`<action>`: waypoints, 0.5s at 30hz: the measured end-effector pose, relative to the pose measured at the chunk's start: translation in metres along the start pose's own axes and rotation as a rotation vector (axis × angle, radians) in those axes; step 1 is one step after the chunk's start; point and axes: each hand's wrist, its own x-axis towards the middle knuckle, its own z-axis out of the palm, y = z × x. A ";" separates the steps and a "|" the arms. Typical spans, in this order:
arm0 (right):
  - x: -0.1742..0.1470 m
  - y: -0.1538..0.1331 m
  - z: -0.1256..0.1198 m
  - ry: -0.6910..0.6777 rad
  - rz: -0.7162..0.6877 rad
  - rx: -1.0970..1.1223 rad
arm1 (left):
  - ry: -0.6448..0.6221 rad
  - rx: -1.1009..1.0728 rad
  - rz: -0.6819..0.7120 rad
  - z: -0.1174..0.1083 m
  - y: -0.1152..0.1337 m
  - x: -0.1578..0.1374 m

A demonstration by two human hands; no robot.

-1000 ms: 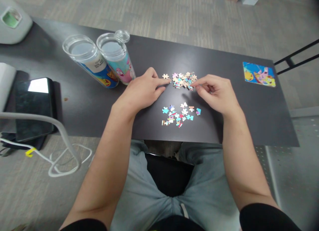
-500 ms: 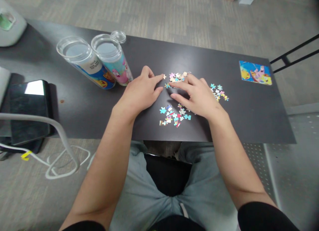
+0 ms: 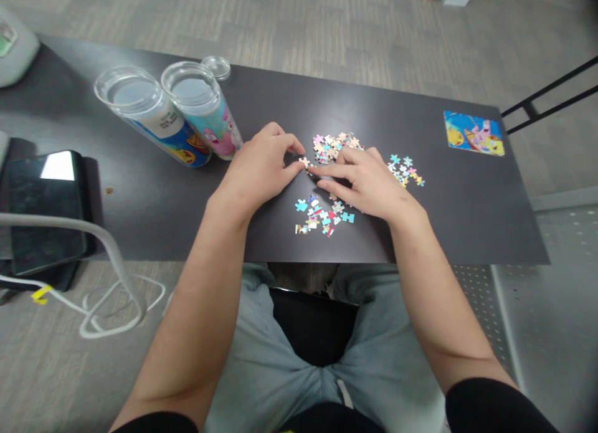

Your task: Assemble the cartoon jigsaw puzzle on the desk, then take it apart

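My left hand (image 3: 264,165) has its thumb and index finger closed at the left edge of a small pale puzzle piece (image 3: 304,162). From the right, the outstretched index finger of my right hand (image 3: 362,177) touches a second, darker piece (image 3: 310,171) right beside it; the thumb stays apart, and the other fingers are partly curled. Just beyond the fingertips lies a heap of pale puzzle pieces (image 3: 329,146). Closer to me is a scattered group of blue, red and white pieces (image 3: 326,215). A third group (image 3: 405,170) sits to the right of my right hand, partly hidden by it.
Two clear-topped printed canisters (image 3: 163,131) (image 3: 212,121) stand left on the dark table (image 3: 467,215), with a clear lid (image 3: 216,67) behind. A cartoon picture card (image 3: 474,134) lies far right. At left are a black tablet-like device (image 3: 49,215) and a white cable (image 3: 109,233).
My left index finger has bent toward the thumb, and the pale piece has come nearer to me. My right index finger has shifted slightly left and nearer, along with the darker piece.
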 end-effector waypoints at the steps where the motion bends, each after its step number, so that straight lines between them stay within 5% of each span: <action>1: -0.001 0.001 -0.002 -0.006 0.005 0.011 | -0.007 -0.012 0.002 -0.001 0.001 0.000; 10: -0.025 0.035 -0.018 -0.009 0.060 0.119 | -0.114 -0.198 -0.010 -0.006 0.016 0.001; 15: -0.035 0.015 -0.022 0.055 0.053 -0.008 | -0.176 -0.207 0.074 -0.004 0.018 0.002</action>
